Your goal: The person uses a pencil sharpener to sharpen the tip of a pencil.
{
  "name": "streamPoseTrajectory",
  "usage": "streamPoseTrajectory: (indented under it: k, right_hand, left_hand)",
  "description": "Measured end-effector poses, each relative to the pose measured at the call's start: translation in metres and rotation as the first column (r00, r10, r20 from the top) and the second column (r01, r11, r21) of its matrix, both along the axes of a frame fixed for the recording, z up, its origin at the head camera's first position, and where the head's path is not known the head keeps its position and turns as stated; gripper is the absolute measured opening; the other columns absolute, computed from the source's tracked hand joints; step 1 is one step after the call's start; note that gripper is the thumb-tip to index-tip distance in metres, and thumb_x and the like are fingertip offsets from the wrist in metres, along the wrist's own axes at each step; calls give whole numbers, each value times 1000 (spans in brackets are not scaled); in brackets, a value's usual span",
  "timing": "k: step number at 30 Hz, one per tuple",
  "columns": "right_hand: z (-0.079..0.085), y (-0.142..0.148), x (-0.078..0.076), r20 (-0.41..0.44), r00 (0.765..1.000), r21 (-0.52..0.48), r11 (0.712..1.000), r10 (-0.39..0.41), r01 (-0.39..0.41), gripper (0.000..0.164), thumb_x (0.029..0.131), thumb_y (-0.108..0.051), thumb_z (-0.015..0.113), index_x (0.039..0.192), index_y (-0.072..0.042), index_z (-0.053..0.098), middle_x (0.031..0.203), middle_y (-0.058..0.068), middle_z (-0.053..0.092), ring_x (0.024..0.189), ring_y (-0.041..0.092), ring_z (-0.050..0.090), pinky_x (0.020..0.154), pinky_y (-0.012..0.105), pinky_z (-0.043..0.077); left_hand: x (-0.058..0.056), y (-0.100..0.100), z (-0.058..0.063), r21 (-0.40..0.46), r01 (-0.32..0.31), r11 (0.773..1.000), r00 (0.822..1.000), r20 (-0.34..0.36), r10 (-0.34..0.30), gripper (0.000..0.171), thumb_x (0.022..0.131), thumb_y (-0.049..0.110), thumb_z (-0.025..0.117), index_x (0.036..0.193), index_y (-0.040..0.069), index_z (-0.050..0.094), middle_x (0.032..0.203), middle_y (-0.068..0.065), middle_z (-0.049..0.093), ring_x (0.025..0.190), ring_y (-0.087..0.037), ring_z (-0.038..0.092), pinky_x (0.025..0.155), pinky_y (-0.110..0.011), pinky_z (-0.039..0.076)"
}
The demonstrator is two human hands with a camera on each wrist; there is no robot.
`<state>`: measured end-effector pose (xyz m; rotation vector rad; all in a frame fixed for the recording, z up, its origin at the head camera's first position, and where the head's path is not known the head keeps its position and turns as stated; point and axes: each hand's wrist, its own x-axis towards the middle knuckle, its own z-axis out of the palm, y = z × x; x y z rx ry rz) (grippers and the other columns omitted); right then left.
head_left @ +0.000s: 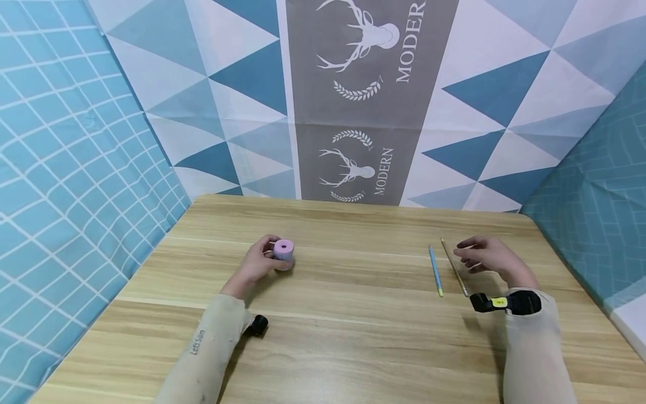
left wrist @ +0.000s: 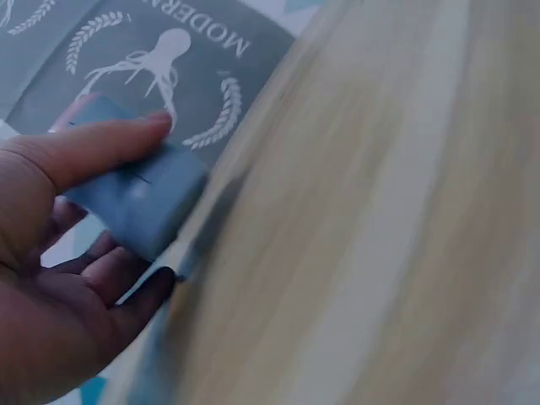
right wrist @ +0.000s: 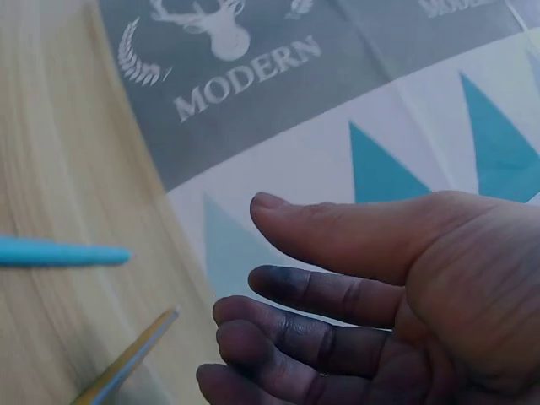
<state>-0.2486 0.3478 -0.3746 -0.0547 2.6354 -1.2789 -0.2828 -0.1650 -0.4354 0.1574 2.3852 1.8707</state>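
My left hand (head_left: 259,261) grips a small round pencil sharpener (head_left: 284,249) with a pink top, a dark hole in its middle and a blue-grey body. In the left wrist view the thumb lies across the side of the sharpener (left wrist: 139,198), with fingers behind and below it. On the right, my right hand (head_left: 487,259) hovers with loosely bent fingers and holds nothing. Just left of its fingertips a gold-brown pencil (head_left: 453,265) lies slanted on the table. Beside that lies a blue pencil (head_left: 435,272) with a yellow-green end. The right wrist view shows both pencils left of the fingers.
The wooden table (head_left: 353,336) reaches back to a patterned cloth wall (head_left: 252,84) with triangles and deer heads. Blue tiled cloth (head_left: 75,168) hangs at the left, teal cloth (head_left: 600,185) at the right. A white surface (head_left: 631,314) sits beyond the right table edge.
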Motion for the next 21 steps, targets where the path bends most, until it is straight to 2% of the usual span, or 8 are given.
streamPoseTrajectory:
  k: [3,6,10,13,16,18,20,21]
  right_hand:
    - [4,-2,2,-7,1000,1,1000,17,-17,61,101,-28,59,135,20,42,108,26,61,92,30,64,74,38,61]
    - [8,-3,3,-10,1000,8,1000,29,-29,60,102,-28,58,135,19,42,107,23,61,91,28,63,74,36,61]
    - [12,-4,4,-16,999,17,999,46,-45,59,103,-28,56,137,18,41,107,21,61,91,27,62,73,34,61]
    - [17,-5,8,-19,997,36,997,71,-71,58,103,-28,54,137,17,42,108,21,61,91,27,62,73,35,60]
    - [23,-7,14,-11,992,92,988,127,-125,57,104,-30,53,137,15,42,111,22,61,92,28,61,73,38,60]
    - [28,-10,18,1,986,149,975,166,-164,58,104,-32,53,139,13,42,117,23,59,97,31,60,76,41,59]
    - [33,-15,22,9,980,215,956,200,-198,60,104,-35,53,141,11,42,123,25,56,103,36,58,80,46,57]
    - [35,-19,23,5,977,251,945,214,-208,61,104,-36,53,141,10,41,126,27,55,107,39,57,82,48,56]
  left_hand:
    - [-1,-4,1,-61,24,998,999,-30,-26,64,72,-12,80,128,-5,50,123,-24,53,120,-42,55,105,-51,45]
    - [-1,-6,4,-69,18,997,1000,-24,-20,63,70,-14,81,125,-6,52,120,-23,55,117,-42,56,103,-49,46]
    - [-1,-6,6,-92,11,996,1000,-14,-12,64,68,-16,81,125,-6,52,121,-24,55,116,-42,56,103,-50,46]
    - [-2,-7,8,-146,39,988,999,-25,-43,69,69,-11,83,130,-7,49,124,-25,55,117,-41,55,104,-52,45]
    - [-1,-11,13,-204,117,972,992,-19,-123,84,72,-3,84,142,-6,38,132,-29,50,122,-43,50,107,-55,41]
    - [2,-14,20,-241,168,956,985,7,-171,95,76,4,84,151,-3,26,141,-32,41,127,-45,44,110,-59,36]
    - [7,-15,30,-285,190,940,981,30,-189,100,81,15,81,156,0,15,150,-33,29,136,-47,34,113,-63,29]
    - [10,-15,35,-332,181,926,983,33,-180,102,84,22,80,157,3,13,154,-32,24,140,-48,27,113,-66,26]
